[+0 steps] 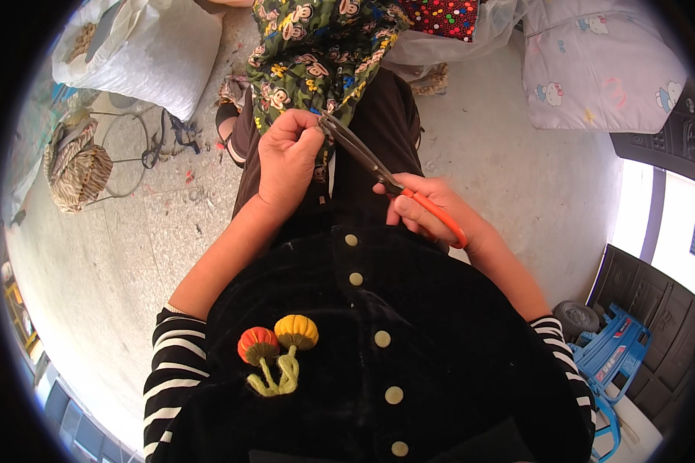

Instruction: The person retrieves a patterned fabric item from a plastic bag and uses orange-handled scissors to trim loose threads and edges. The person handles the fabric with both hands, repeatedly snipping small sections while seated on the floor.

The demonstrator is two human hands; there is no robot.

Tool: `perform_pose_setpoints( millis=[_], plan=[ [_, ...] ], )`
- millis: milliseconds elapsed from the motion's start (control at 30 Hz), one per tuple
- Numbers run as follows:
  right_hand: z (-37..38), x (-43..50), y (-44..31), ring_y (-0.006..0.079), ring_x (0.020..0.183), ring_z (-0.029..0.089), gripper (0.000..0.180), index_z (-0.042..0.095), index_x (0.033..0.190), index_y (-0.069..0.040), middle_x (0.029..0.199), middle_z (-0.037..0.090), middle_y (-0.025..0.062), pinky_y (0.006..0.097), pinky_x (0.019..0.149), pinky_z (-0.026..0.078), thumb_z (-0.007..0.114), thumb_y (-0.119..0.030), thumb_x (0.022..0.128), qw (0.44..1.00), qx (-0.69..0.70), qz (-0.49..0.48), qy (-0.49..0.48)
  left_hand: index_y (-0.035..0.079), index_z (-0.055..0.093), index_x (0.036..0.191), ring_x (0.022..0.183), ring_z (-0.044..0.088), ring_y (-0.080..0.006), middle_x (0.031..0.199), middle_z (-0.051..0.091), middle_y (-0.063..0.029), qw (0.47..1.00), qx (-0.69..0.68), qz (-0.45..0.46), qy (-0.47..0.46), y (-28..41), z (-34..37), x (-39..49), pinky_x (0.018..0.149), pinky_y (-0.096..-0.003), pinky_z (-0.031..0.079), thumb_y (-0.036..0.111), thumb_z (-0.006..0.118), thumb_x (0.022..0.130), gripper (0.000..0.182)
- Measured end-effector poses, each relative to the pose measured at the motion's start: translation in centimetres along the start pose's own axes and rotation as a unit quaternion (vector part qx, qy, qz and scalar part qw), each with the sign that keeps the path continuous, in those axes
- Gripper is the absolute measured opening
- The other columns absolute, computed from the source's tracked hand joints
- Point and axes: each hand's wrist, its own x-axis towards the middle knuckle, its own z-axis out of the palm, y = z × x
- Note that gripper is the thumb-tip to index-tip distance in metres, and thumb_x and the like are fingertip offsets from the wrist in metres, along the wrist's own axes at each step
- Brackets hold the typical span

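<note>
Across my lap lies a camouflage fabric (318, 63) printed with cartoon monkey faces. My left hand (292, 150) is closed in a pinch at the fabric's near edge; its fingers hide most of what they grip. Orange-handled scissors (376, 165) rest in my right hand (423, 202), angled up and to the left. Their blades look nearly closed, and the tips meet the left fingertips. Whether a thread lies between the tips is too small to tell. Below the left fist, a narrow strip of the fabric hangs between my legs.
At the upper left stands a white woven sack (162, 52). A wire-frame stool (121, 156) carries bunched striped cloth (78, 168), with scraps on the floor nearby. Plastic sheeting (452, 46) and a quilted printed cover (596, 69) lie to the upper right. A blue vehicle (611, 347) stands at the lower right.
</note>
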Motion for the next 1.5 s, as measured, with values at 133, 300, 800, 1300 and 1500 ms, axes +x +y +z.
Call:
perform_pose_setpoints(
  millis=[133,300,800,1300,1500],
  plan=[
    [2.6,2.3,1.1,0.0047,0.061,0.049,0.043,0.052,0.129,0.001,0.078,0.062,0.004,0.0188,0.053,0.04,0.05,-0.031,0.101,0.994,0.017,-0.104,0.028,0.003,0.058,0.081,0.072,0.049,-0.0028,0.08,0.059,0.0033,0.998,-0.051,-0.043,0.004,0.4,0.2,-0.1,0.067,-0.0183,0.042,-0.002,0.054,0.088,0.01],
    [2.6,4.3,-1.1,0.0086,0.05,0.047,0.042,0.05,0.124,0.002,0.073,0.059,0.0078,0.0239,0.043,0.041,0.04,-0.034,0.104,0.955,0.19,-0.188,0.128,0.003,0.057,0.083,0.074,0.053,-0.004,0.08,0.061,0.0004,0.992,-0.004,-0.039,-0.122,-0.7,1.9,-2.3,0.069,-0.0196,0.045,0.0,0.056,0.09,0.007],
    [-0.6,8.6,2.1,0.0114,0.076,0.067,0.049,0.049,0.13,0.001,0.087,0.068,0.0057,0.0217,0.059,0.048,0.066,-0.008,0.085,0.946,0.063,-0.112,0.296,0.008,0.058,0.086,0.063,0.061,-0.0159,0.071,0.061,-0.0026,0.926,0.356,0.057,-0.112,0.3,1.7,-1.5,0.057,-0.0305,0.048,0.018,0.073,0.078,0.02],
    [0.2,8.2,1.6,0.0123,0.079,0.065,0.054,0.048,0.13,0.003,0.091,0.066,0.0079,0.0212,0.065,0.048,0.071,-0.004,0.081,0.912,0.183,-0.143,0.338,0.004,0.062,0.084,0.07,0.066,-0.0284,0.074,0.065,-0.0124,0.856,0.489,-0.008,-0.17,1.1,2.9,0.9,0.061,-0.0391,0.052,0.015,0.059,0.081,0.012],
    [2.5,8.2,0.9,0.0092,0.077,0.061,0.058,0.047,0.129,0.004,0.089,0.064,0.0052,0.0198,0.069,0.048,0.075,0.0,0.079,0.905,0.269,-0.221,0.243,0.003,0.058,0.087,0.063,0.055,-0.0084,0.072,0.059,-0.0005,0.963,0.087,-0.186,-0.175,0.7,2.2,1.2,0.059,-0.0226,0.046,0.009,0.058,0.088,0.006]
  ],
)
